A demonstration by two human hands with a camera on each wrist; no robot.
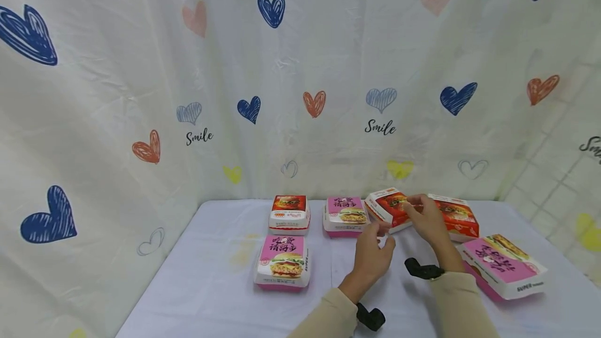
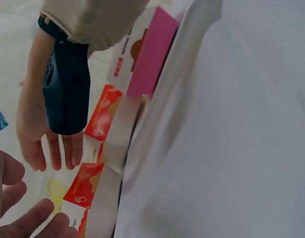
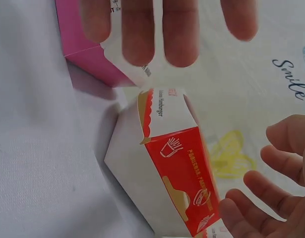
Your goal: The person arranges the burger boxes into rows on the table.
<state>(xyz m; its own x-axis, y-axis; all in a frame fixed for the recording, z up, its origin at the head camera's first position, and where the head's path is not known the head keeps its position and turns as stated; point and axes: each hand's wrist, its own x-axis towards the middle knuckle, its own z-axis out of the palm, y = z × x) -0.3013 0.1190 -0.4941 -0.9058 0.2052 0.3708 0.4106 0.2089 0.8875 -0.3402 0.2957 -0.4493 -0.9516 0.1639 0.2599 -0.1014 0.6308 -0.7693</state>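
A red-and-white hamburger box [image 1: 389, 206] stands turned at an angle near the back of the table. My left hand [image 1: 373, 257] is at its front left corner with fingers loosely bent, holding nothing. On the other side, my right hand [image 1: 426, 219] hovers over the box's right edge, its fingers [image 3: 179, 34] extended and apart from the box in the right wrist view. Whether the left fingertips touch the box [image 3: 179, 168] cannot be told. Beside it on the left is a pink burger box [image 1: 346, 213]; another red box [image 1: 455, 217] sits behind the right hand.
At the left stand a red box [image 1: 289, 214] and, in front of it, a pink box [image 1: 283, 262]. A further pink box [image 1: 504, 265] lies at the right edge of the white-covered table [image 1: 197, 280]. A heart-printed curtain [image 1: 300, 56] hangs behind.
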